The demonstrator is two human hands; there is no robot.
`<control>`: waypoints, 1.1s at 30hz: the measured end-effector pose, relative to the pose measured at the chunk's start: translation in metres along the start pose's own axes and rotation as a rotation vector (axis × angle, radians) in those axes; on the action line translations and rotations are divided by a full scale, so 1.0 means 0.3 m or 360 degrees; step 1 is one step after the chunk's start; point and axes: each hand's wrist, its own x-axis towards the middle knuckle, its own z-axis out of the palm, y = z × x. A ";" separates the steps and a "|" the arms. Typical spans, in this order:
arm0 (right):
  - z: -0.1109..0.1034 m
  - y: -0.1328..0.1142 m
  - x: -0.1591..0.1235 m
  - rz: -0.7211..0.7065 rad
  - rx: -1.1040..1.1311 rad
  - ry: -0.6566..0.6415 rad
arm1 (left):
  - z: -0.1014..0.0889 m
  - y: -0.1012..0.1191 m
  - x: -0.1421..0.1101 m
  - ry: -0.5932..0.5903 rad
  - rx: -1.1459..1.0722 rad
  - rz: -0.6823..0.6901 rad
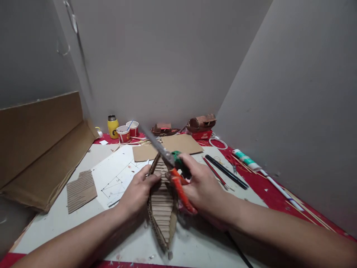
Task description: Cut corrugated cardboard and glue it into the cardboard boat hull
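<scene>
A pointed, boat-shaped piece of corrugated cardboard (162,208), with ribbed strips inside and raised side walls, stands between my hands above the table. My left hand (138,189) grips its left wall, thumb over the inside and fingers behind. In my right hand (205,184) is a pair of scissors (178,178) with orange and green handles, blades pointing up and to the left over the far end of the boat. The blades look closed and are blurred. Some fingers of the right hand are hidden behind the handles, close to the boat's right wall.
A drawn paper plan (113,188) and a ribbed cardboard scrap (81,190) lie left. Flat cardboard (182,144), paper cups (123,134), a yellow bottle (112,127) and a model boat (202,123) are behind. Right lie a craft knife (216,173) and a glue tube (247,159). A cardboard box (47,149) borders the left.
</scene>
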 end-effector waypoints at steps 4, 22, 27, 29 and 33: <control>0.024 0.026 0.019 -0.0040 -0.0195 -0.0012 | 0.015 -0.010 -0.008 0.0061 -0.0019 0.0029; 0.097 0.032 0.098 0.0117 -0.0099 0.0009 | 0.031 -0.022 -0.012 0.0212 -0.0493 0.0073; 0.084 0.017 0.110 0.0347 0.0670 -0.0090 | 0.004 0.021 0.012 0.0166 -0.0268 0.0222; 0.066 0.003 0.099 0.0400 0.0722 -0.0003 | -0.010 0.052 0.010 0.0229 -0.0073 0.0393; 0.038 -0.029 0.074 0.0584 0.0772 0.0110 | -0.045 0.122 -0.019 0.0309 0.0312 0.0859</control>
